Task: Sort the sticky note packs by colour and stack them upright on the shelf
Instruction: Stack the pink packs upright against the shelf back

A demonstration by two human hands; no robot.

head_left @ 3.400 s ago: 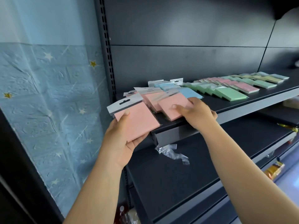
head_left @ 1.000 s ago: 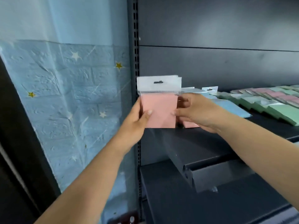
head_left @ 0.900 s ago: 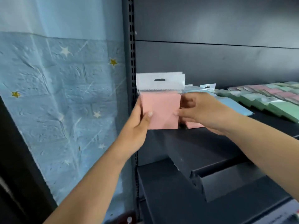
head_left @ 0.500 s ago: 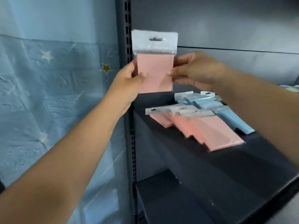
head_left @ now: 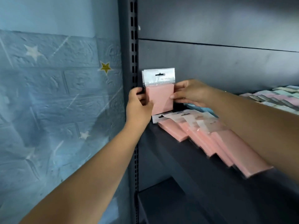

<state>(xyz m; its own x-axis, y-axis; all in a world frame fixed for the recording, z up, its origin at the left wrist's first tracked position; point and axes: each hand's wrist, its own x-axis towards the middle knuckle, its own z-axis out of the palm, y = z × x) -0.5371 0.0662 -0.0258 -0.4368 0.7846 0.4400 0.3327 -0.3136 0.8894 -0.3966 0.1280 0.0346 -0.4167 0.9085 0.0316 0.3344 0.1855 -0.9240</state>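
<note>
Half a second ago the pink pack (head_left: 159, 96) was held up high; now it has come down to the far left corner of the shelf (head_left: 191, 160), standing upright, long axis vertical, hang tab at 12 o'clock. Left hand (head_left: 139, 107) pinches its 9 o'clock edge, right hand (head_left: 192, 92) its 3 o'clock edge — both equally near. Slotted upright post (head_left: 133, 62) crowds the left; loose pink packs (head_left: 210, 136) lie flat at 5 o'clock, so open room is behind — against the back panel (head_left: 226, 65).

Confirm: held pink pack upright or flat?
Upright. The pink pack stands vertical, hang tab on top, left hand and right hand gripping its sides.
</note>
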